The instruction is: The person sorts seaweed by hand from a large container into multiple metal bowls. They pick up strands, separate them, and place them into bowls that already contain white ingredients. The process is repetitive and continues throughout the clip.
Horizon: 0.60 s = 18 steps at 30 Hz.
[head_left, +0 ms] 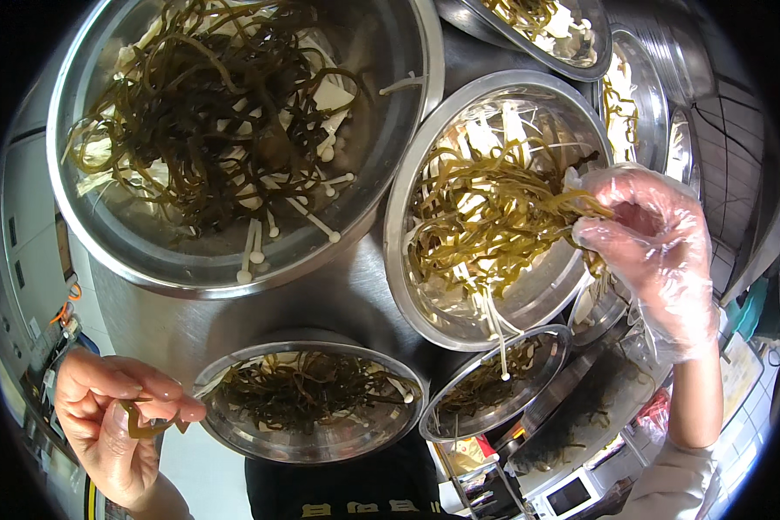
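My right hand (pixel 666 260), in a clear plastic glove, pinches a bunch of kelp strips (pixel 582 203) over the right edge of a steel bowl (pixel 398 273). Beneath them, more green kelp (pixel 474 218) lies over pale food, and a few enoki mushrooms (pixel 496 318) hang over the rim. My left hand (pixel 120 422) is bare and holds a short kelp piece (pixel 136 430) between thumb and fingers. It is beside a steel bowl (pixel 299 453) of dark kelp near my body. A larger steel bowl (pixel 62 195) at upper left contains dark kelp, enoki and pale flat slices (pixel 333 95).
All these bowls stand on a steel table (pixel 338 286). More filled bowls crowd the top right, including one tilted bowl (pixel 598 73). A small bowl (pixel 474 434) and a translucent tub (pixel 533 448) with kelp bits are at lower right. A pale cabinet (pixel 32 208) stands left.
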Motion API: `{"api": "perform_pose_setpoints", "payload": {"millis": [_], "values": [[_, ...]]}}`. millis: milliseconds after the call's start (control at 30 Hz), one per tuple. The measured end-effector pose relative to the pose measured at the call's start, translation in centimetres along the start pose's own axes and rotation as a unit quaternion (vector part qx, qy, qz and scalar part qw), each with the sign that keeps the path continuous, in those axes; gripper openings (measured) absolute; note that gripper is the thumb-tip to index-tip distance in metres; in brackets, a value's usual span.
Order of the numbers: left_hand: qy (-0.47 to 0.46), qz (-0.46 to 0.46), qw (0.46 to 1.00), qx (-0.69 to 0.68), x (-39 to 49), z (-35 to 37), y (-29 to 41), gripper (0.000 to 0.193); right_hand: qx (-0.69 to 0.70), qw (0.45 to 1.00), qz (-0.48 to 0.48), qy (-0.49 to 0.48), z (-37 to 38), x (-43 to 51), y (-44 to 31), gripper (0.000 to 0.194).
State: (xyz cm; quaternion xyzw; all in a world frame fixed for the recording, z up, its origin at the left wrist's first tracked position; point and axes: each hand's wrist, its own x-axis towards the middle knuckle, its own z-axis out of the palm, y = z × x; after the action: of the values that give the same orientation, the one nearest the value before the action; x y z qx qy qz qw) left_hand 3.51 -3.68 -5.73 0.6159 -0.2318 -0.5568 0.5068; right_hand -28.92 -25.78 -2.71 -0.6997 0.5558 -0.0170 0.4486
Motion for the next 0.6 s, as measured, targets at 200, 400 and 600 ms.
{"api": "perform_pose_setpoints", "payload": {"millis": [200, 400, 600], "values": [[0.018, 0.02, 0.999, -0.033, 0.2, -0.5, -1.0, 0.017, 0.063, 0.994, -0.09, -0.023, -1.4, -1.0, -1.7, 0.04], [0.015, 0.003, 1.0, -0.001, 0.0, -0.8, -0.8, 0.013, -0.016, 0.985, -0.143, -0.094, -0.1, -0.7, -1.8, 0.036], [0.045, 0.027, 0.999, 0.001, 0.1, -1.1, -1.1, 0.012, -0.006, 0.995, 0.085, 0.05, 0.1, -1.6, -1.8, 0.018]]}}
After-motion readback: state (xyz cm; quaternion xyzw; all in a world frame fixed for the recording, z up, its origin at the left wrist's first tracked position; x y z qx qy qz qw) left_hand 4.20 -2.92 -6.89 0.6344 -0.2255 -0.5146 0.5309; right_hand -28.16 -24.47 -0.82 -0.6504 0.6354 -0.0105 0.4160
